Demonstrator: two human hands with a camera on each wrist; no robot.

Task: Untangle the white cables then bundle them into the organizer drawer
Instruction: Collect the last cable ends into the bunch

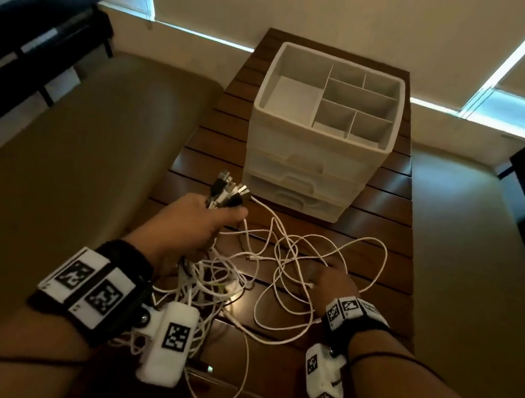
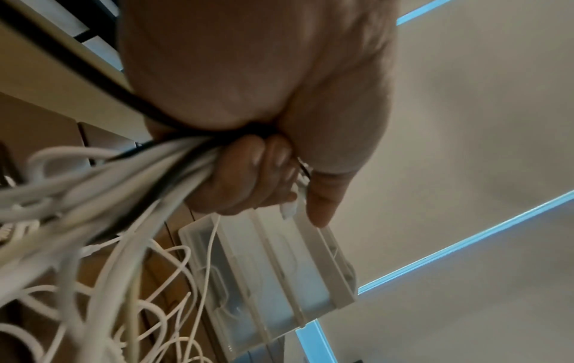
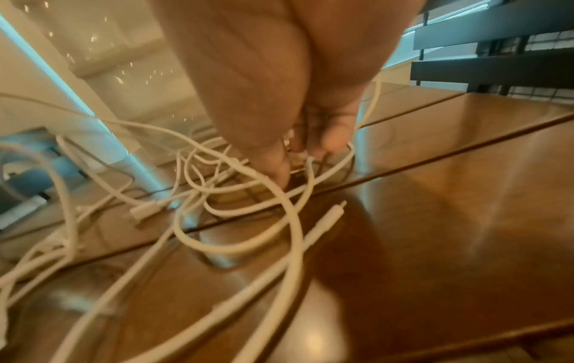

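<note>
While right hand (image 3: pixel 273 103) fingertips blur, cables (image 1: pixel 296 260) tangled

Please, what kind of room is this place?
Probably a living room at home: a low wooden slat table stands between tan cushioned seats, with roller blinds on the windows behind. A plastic drawer organizer stands on the table.

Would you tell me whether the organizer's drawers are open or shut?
Shut: all three drawers sit flush in the organizer, their handles in line.
</note>
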